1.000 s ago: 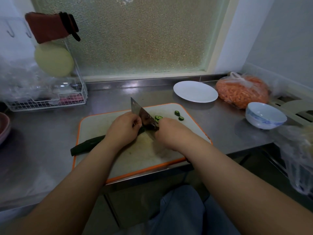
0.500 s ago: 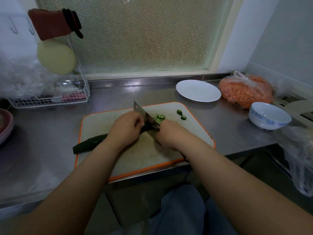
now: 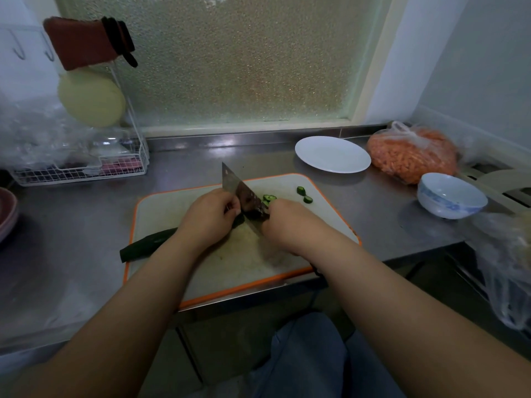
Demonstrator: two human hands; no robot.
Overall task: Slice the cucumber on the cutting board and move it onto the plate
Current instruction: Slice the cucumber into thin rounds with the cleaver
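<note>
— Steel counter [image 3: 373, 214] under a frosted window [image 3: 235, 58]; orange-rimmed cutting board [image 3: 218, 271] sits square in front of the person, and both hands are down on it. What have you got on the left?

— Left hand [image 3: 208, 218] is curled over the cucumber [image 3: 149, 245], fingers folded down tight on it, knuckles right against the flat of the blade; the dark green tail sticks out past the board's left edge.

— And the right?

— Right hand [image 3: 287, 222] is wrapped shut around the cleaver [image 3: 244, 193] (the handle itself is buried in the fist, so I can't see it); the blade stands upright on its edge across the cucumber, tip pointing away toward the window.

— Any slices?

— A small cluster of slices [image 3: 269, 198] lies just right of the blade, touching the right hand's knuckles; two more rounds [image 3: 304, 195] sit apart near the board's far right corner.

— The plate?

— White plate [image 3: 332, 154] sits beyond the board to the right, bare; a bag of orange stuff [image 3: 413, 153] beside it, a blue-patterned bowl [image 3: 451, 195] nearer.
</note>
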